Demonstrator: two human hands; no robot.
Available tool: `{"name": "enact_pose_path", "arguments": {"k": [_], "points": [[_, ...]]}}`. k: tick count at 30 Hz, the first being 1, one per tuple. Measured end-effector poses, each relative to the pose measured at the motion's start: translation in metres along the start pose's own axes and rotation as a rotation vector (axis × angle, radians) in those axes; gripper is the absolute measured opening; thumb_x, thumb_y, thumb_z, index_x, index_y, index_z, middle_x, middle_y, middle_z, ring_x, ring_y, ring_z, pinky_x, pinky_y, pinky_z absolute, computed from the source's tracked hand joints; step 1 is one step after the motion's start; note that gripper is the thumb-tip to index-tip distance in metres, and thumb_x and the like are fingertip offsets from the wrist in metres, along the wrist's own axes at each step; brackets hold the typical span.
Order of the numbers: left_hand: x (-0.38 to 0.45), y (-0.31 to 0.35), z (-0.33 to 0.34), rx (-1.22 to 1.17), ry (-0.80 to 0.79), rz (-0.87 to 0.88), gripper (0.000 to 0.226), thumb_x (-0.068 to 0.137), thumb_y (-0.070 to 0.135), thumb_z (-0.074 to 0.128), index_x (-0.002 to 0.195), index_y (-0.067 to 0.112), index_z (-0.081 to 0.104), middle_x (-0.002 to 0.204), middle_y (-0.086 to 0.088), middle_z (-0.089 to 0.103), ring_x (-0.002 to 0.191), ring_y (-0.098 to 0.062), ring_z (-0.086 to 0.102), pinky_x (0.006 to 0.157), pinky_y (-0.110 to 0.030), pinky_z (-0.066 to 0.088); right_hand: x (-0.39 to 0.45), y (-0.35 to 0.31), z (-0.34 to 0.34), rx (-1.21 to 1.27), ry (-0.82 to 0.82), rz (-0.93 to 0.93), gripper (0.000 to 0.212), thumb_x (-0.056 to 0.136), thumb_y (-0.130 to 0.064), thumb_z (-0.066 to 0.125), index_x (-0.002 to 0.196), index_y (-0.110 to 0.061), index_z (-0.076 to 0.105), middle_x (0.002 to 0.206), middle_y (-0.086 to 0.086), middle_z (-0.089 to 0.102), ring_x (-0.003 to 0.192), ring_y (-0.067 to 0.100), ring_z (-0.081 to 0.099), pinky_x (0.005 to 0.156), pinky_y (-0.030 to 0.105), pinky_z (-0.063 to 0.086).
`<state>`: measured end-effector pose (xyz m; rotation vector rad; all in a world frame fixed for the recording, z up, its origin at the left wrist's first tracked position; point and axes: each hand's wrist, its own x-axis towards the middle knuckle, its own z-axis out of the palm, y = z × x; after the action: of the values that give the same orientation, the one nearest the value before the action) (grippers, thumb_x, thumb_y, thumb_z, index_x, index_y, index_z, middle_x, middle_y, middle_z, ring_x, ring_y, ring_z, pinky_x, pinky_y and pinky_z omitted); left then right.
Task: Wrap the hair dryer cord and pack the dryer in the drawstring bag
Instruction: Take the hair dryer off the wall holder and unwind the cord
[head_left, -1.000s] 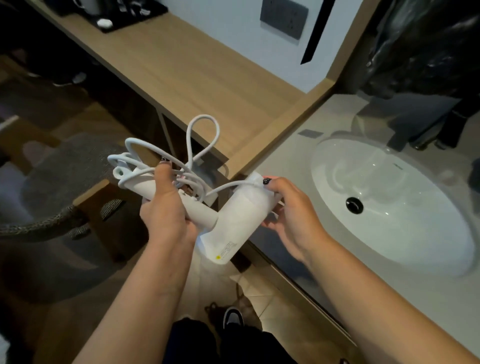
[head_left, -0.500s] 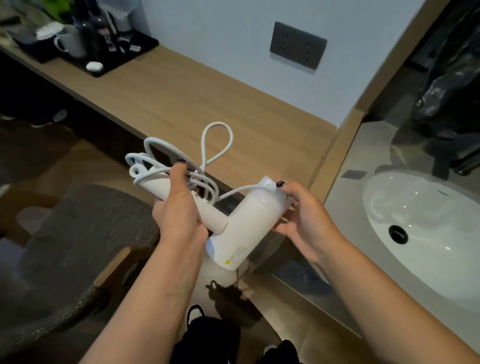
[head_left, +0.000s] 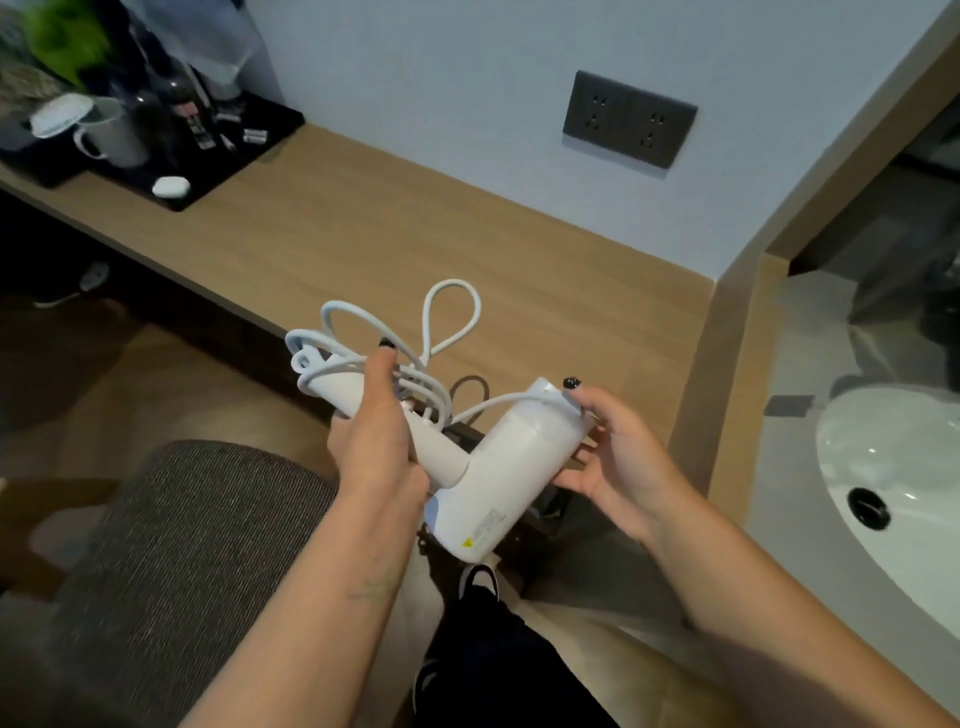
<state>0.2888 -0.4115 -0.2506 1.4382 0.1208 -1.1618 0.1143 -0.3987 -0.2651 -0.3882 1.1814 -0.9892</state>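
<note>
A white hair dryer (head_left: 511, 467) is held in the air in front of a wooden counter. My left hand (head_left: 376, 434) grips its handle, thumb pressing the wound white cord (head_left: 415, 364) against it. Several cord loops stick out above and to the left of the handle. My right hand (head_left: 605, 447) cups the dryer's barrel from the right, and its thumb pins a strand of cord on the barrel's top end. No drawstring bag is in view.
The wooden counter (head_left: 363, 234) runs along the wall, with a black tray (head_left: 223, 166) of mugs and small items at the far left. A dark socket plate (head_left: 629, 119) is on the wall. A white sink (head_left: 904, 499) lies right; a grey chair (head_left: 182, 545) stands lower left.
The view has swung left and up, so the sink slid to the right and the tray came into sight. Both hands keep the same hold on the dryer and cord.
</note>
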Motion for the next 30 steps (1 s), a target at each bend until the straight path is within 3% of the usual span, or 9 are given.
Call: {"name": "enact_pose_path", "arguments": {"k": [4, 9, 15, 21, 26, 30], "points": [[0.023, 0.006, 0.029, 0.01, 0.007, -0.001, 0.034, 0.072, 0.036, 0.08, 0.094, 0.018, 0.061, 0.074, -0.001, 0.062, 0.045, -0.008, 0.058, 0.056, -0.03, 0.053, 0.035, -0.021, 0.005, 0.022, 0.028, 0.011, 0.011, 0.086, -0.019, 0.064, 0.095, -0.014, 0.063, 0.1, 0.009, 0.059, 0.089, 0.025, 0.06, 0.091, 0.058, 0.048], [0.048, 0.015, 0.068, 0.015, 0.012, 0.007, 0.032, 0.073, 0.038, 0.079, 0.09, 0.017, 0.062, 0.074, 0.0, 0.061, 0.043, -0.007, 0.057, 0.056, -0.03, 0.052, 0.071, -0.052, 0.011, 0.036, 0.005, 0.033, 0.017, 0.087, -0.02, 0.066, 0.102, -0.012, 0.065, 0.107, 0.012, 0.064, 0.109, 0.033, 0.061, 0.096, 0.064, 0.044], [0.063, 0.017, 0.1, 0.001, 0.007, 0.0, 0.025, 0.078, 0.035, 0.075, 0.084, 0.017, 0.058, 0.076, -0.001, 0.063, 0.057, -0.015, 0.059, 0.065, -0.037, 0.054, 0.099, -0.073, 0.016, 0.038, 0.018, 0.057, 0.018, 0.086, -0.021, 0.067, 0.101, -0.012, 0.064, 0.103, 0.013, 0.064, 0.099, 0.032, 0.064, 0.093, 0.064, 0.046], [0.084, 0.022, 0.13, 0.029, -0.075, -0.008, 0.045, 0.055, 0.047, 0.075, 0.088, 0.019, 0.061, 0.087, -0.004, 0.068, 0.073, -0.026, 0.063, 0.075, -0.054, 0.056, 0.125, -0.095, 0.021, 0.07, 0.064, 0.05, 0.014, 0.085, -0.019, 0.069, 0.097, -0.013, 0.064, 0.096, 0.011, 0.065, 0.104, 0.035, 0.063, 0.094, 0.065, 0.045], [0.108, 0.027, 0.158, 0.05, -0.077, -0.027, 0.035, 0.07, 0.043, 0.074, 0.087, 0.016, 0.059, 0.071, -0.001, 0.059, 0.059, -0.02, 0.058, 0.063, -0.038, 0.056, 0.145, -0.115, 0.028, 0.069, 0.104, 0.023, 0.012, 0.085, -0.02, 0.069, 0.094, -0.014, 0.065, 0.096, 0.011, 0.065, 0.106, 0.035, 0.063, 0.094, 0.062, 0.047], [0.132, 0.034, 0.184, 0.065, -0.102, -0.038, 0.032, 0.07, 0.041, 0.073, 0.084, 0.016, 0.058, 0.071, -0.001, 0.057, 0.061, -0.021, 0.058, 0.064, -0.042, 0.057, 0.172, -0.133, 0.037, 0.05, 0.116, 0.007, 0.015, 0.086, -0.022, 0.068, 0.097, -0.013, 0.065, 0.094, 0.01, 0.065, 0.097, 0.031, 0.064, 0.093, 0.059, 0.048]]}}
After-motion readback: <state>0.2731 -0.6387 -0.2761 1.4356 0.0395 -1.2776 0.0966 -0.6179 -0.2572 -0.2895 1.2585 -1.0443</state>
